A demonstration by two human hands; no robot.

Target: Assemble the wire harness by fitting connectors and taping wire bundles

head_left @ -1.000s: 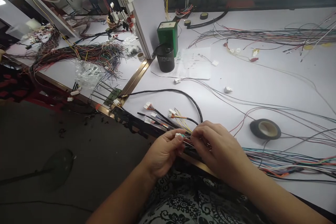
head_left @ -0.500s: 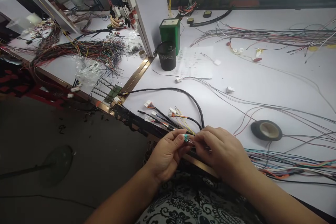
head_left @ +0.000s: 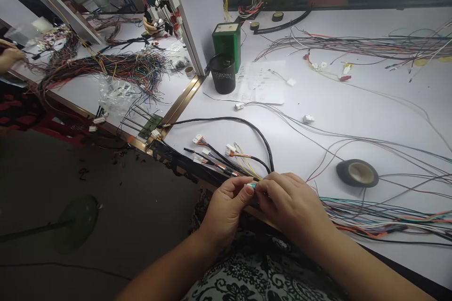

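At the table's front edge my left hand pinches a small teal and white connector between thumb and fingers. My right hand is closed right beside it, its fingertips against the connector's right side; the thin wires seen there a moment ago are now hidden by the fingers. Just beyond my hands lies a black-sleeved wire harness, curving across the table. Its branches end in white connectors, one with orange and brown wires and another with yellow wires.
A roll of black tape lies right of my hands, near a bundle of coloured wires. Behind stand a black mesh cup and a green box. A pronged green fixture sits left. Another person's hand shows at far left.
My right hand's fingers have moved left, closing up to the connector and covering its wires. Another person's hand has come into view at the far left.
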